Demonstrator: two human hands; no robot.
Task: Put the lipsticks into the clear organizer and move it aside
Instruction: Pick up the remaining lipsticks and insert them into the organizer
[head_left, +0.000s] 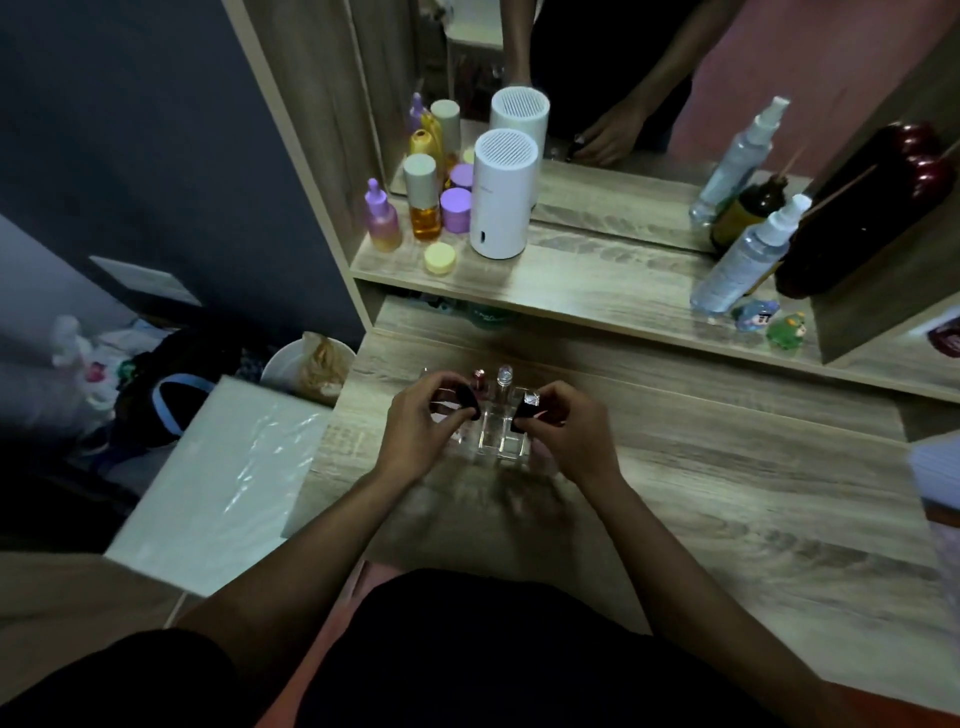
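Note:
A clear organizer (496, 439) with square compartments stands on the wooden desk (701, 478), between my hands. A red-capped lipstick (478, 378) and a clear-capped one (504, 375) stand upright in its back row. My left hand (423, 423) holds a black lipstick (466, 397) over the organizer's left side. Over the right side, my right hand (569, 428) grips a second black lipstick with a silver top (527, 410). Both black lipsticks are tilted. The organizer's outer cells are hidden by my fingers.
A raised shelf (597, 296) behind holds a white cylinder (501, 195), purple and yellow bottles (426, 205), a yellow jar (440, 258), spray bottles (748, 254), a dark red object (862, 208) and small figurines (769, 319). A mirror backs it. A white box (223, 483) and bowl (306, 364) lie left of the desk.

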